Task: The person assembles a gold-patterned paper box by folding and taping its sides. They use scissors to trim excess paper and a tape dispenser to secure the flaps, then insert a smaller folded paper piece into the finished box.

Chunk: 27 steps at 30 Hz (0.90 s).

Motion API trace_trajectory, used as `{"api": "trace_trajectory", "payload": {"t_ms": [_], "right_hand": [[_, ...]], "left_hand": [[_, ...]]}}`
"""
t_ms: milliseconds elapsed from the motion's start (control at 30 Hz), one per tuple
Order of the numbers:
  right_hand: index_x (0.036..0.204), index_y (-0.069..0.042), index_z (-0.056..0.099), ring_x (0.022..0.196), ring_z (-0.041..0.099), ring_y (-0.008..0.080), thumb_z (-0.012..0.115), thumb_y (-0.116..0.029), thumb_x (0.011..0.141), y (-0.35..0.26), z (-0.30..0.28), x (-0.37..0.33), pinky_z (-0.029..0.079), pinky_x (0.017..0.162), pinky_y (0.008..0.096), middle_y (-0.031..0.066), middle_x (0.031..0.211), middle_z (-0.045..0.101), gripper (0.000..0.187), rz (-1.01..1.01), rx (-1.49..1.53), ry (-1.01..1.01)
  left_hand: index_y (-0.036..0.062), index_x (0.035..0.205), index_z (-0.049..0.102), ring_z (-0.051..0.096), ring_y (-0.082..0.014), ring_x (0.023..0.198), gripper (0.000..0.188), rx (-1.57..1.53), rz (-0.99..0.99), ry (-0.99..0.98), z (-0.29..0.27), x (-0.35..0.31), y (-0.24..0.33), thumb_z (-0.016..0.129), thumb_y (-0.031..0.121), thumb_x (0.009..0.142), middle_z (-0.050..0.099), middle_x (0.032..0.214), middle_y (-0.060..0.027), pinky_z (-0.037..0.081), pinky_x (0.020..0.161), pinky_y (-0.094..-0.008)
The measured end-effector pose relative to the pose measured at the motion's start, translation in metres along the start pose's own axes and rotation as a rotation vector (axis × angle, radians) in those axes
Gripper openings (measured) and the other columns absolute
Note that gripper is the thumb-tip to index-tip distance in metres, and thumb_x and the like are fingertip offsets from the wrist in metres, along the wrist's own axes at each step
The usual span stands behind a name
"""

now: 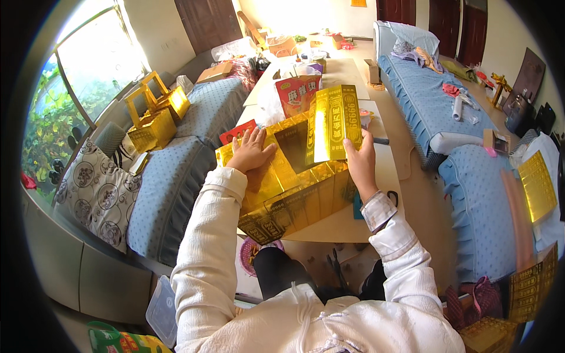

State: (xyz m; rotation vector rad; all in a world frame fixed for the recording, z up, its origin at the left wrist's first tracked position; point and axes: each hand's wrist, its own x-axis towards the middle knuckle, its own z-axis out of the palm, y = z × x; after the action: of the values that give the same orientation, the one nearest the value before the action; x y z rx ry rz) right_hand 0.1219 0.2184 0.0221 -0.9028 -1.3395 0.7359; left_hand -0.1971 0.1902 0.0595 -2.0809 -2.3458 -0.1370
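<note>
Gold foil-card sheet point(294, 188), creased into panels, on the pale table point(388, 170) at centre. Left hand point(252, 152): fingers spread, flat on the sheet at ten o'clock. Right hand point(360, 162): fingers closed around the upright gold panel point(334, 122) at twelve o'clock. Advisable handling: keep the flat palm firm and fold squarely along the crease.

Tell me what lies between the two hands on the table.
In the head view, the flat gold foil card sheet spans the stretch between the left hand pressing on it and the right hand holding the upright gold box.
</note>
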Motion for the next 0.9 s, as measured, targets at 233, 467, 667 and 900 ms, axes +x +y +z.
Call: {"api": "trace_trajectory", "payload": {"t_ms": [233, 467, 667, 900], "right_hand": [[0.135, 0.002, 0.050, 0.117, 0.066, 0.0348, 0.067, -0.012, 0.100, 0.005, -0.001, 0.000, 0.050, 0.101, 0.0430, 0.0220, 0.128, 0.066, 0.042, 0.049, 0.042, 0.028], [0.134, 0.005, 0.050, 0.114, 0.066, 0.0322, 0.067, -0.013, 0.100, 0.008, 0.001, -0.003, 0.051, 0.100, 0.0416, 0.0215, 0.126, 0.066, 0.042, 0.085, 0.122, 0.056], [0.134, 0.006, 0.049, 0.112, 0.066, 0.0215, 0.067, -0.013, 0.103, 0.003, -0.002, -0.023, 0.053, 0.098, 0.0345, 0.0158, 0.126, 0.066, 0.041, 0.181, 0.416, 0.042], [0.142, -0.001, 0.049, 0.114, 0.064, 0.0168, 0.062, -0.010, 0.106, -0.011, -0.031, -0.033, 0.052, 0.101, 0.0322, 0.0100, 0.129, 0.065, 0.039, 0.271, 0.700, -0.026]], "left_hand": [[0.0123, 0.168, 0.028, 0.012, -0.0379, 0.163, 0.095, -0.032, -0.011, -0.002, -0.007, -0.004, 0.011, 0.038, 0.077, 0.099, 0.024, 0.175, -0.0149, 0.000, 0.125, -0.0700], [0.0096, 0.167, 0.027, 0.013, -0.0436, 0.162, 0.096, 0.083, -0.009, 0.001, -0.009, -0.004, 0.022, 0.034, 0.079, 0.100, 0.020, 0.175, -0.0194, 0.013, 0.121, -0.0752], [0.0041, 0.167, 0.026, 0.008, -0.0393, 0.163, 0.100, -0.017, 0.051, 0.031, -0.001, 0.001, 0.014, 0.034, 0.078, 0.100, 0.023, 0.174, -0.0215, 0.002, 0.127, -0.0646], [-0.0008, 0.166, 0.024, 0.007, -0.0346, 0.164, 0.096, -0.065, 0.091, 0.021, 0.001, 0.004, 0.026, 0.033, 0.072, 0.104, 0.022, 0.174, -0.0214, -0.001, 0.130, -0.0551]]}}
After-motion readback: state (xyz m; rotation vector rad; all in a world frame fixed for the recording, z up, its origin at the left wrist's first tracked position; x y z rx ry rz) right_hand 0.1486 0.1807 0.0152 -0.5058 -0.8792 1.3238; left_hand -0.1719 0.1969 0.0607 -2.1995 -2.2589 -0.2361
